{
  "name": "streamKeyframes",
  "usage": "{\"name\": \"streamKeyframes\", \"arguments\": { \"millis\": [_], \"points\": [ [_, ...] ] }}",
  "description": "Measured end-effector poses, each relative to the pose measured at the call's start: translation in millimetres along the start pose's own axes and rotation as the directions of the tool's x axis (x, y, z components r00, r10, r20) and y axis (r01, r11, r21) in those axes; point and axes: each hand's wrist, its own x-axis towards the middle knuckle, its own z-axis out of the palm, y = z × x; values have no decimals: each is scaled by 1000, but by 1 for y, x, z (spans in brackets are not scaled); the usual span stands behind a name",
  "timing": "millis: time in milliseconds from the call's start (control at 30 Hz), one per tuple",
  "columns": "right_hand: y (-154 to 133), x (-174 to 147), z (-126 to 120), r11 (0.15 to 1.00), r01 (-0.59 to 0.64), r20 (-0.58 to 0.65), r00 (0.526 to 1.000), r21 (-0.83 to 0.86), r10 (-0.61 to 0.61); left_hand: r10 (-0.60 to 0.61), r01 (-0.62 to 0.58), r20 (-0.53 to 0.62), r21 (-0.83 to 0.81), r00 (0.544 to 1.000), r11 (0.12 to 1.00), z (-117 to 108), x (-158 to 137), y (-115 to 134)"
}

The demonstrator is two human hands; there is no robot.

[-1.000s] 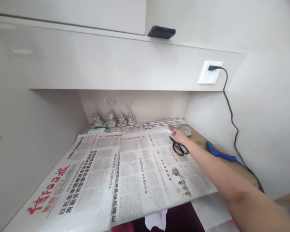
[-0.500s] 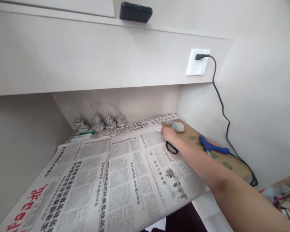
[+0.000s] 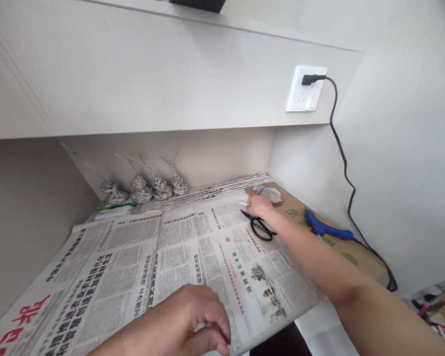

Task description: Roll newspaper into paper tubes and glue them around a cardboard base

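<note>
Above a spread newspaper [image 3: 178, 267], my left hand [image 3: 193, 321] is at the bottom middle, fingers curled and thumb close to the fingertips. Whether anything is in that pinch is hidden. My right hand [image 3: 258, 206] reaches to the far right part of the newspaper, its fingers closed. A small white pointed piece [image 3: 243, 203] pokes out to the left of them; its kind does not show. Black-handled scissors [image 3: 261, 230] lie on the newspaper just below my right hand. Behind that hand is a crumpled pale wrapper [image 3: 270, 194].
Several gourd-shaped coils of newspaper cord [image 3: 162, 188] stand at the back left. Thin rolled paper sticks [image 3: 215, 190] lie along the back. A blue glue gun [image 3: 326, 227] rests on cardboard [image 3: 367, 259] at right; its black cord rises to the wall socket [image 3: 306, 89].
My left hand has come into view at the bottom. My right hand stays in about the same place. More of the scissors shows, blades included, and the view has shifted slightly.
</note>
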Motion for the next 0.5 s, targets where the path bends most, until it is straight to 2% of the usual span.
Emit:
{"name": "streamKeyframes", "arguments": {
  "millis": [100, 200, 267, 367, 500],
  "points": [
    [6, -6, -8, 1000, -3, -13, 1000, -28, 2, 5, -6, 5, 91, 1000, 996, -23, 25, 5],
    [11, -13, -21, 999, 9, -23, 1000, -48, -10, -3, 25, -136, 162, 991, 987, -31, 36, -21],
    [11, -18, -29, 998, 28, 9, 1000, -59, -28, 31, 31, -270, 222, 962, 975, -34, 39, -46],
    [8, -28, -37, 994, 83, 118, 990, -72, -74, 24, 34, -357, 154, 934, 987, -36, 40, -74],
    [3, -46, -38, 983, 164, 226, 964, -77, -143, -7, 39, -378, 77, 926, 996, -39, 42, -84]
  ]
}}
